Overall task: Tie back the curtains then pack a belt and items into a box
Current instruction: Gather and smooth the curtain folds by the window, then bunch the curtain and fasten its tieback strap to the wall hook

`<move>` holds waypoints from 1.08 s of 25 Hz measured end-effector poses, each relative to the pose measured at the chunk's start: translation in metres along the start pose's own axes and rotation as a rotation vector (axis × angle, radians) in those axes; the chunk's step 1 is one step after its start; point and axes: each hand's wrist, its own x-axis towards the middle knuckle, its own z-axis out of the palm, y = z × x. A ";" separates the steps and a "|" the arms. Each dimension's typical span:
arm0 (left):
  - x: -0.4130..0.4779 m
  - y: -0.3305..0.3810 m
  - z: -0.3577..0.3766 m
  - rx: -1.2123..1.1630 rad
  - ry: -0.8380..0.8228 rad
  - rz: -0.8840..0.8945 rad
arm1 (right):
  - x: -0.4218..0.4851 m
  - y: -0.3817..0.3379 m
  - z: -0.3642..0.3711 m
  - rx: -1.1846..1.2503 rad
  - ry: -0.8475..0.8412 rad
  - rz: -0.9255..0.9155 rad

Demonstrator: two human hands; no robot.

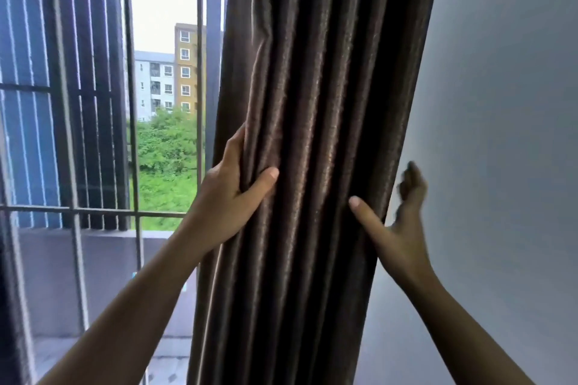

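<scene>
A dark brown curtain [316,122] hangs bunched in thick vertical folds down the middle of the view. My left hand [231,194] grips its left edge, thumb across the front folds and fingers tucked behind. At the curtain's right edge is my right hand [397,228], whose thumb presses on the front folds. Its blurred fingers reach up between the fabric and the wall. No tie-back, belt or box is in sight.
A grey wall [500,134] stands close on the right of the curtain. On the left is a window with metal bars [134,134] and a horizontal rail [93,211]. Trees and apartment blocks show outside.
</scene>
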 end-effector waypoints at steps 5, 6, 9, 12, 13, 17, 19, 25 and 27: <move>0.010 -0.011 -0.069 0.026 0.170 0.017 | 0.007 -0.086 0.045 -0.147 0.084 -0.623; 0.013 -0.009 -0.069 0.054 0.202 0.020 | 0.002 -0.094 0.049 -0.143 -0.051 -0.600; 0.023 0.000 -0.067 0.206 0.283 0.064 | -0.011 -0.105 0.070 -0.154 -0.390 -0.437; 0.037 0.002 -0.073 0.262 0.324 0.152 | -0.015 -0.108 0.094 -0.135 -0.515 -0.245; 0.039 -0.002 -0.074 0.297 0.329 0.175 | -0.014 -0.107 0.100 -0.146 -0.525 -0.189; 0.022 -0.038 -0.060 0.393 0.217 0.191 | -0.027 -0.087 0.113 -0.274 -0.597 -0.039; 0.005 -0.063 -0.047 0.387 0.145 0.149 | -0.044 -0.065 0.116 -0.312 -0.634 -0.008; -0.034 -0.105 -0.007 0.335 -0.065 -0.025 | -0.119 0.007 0.112 -0.408 -0.741 0.093; -0.040 -0.110 0.008 0.308 -0.149 -0.056 | -0.146 0.029 0.105 -0.450 -0.808 0.154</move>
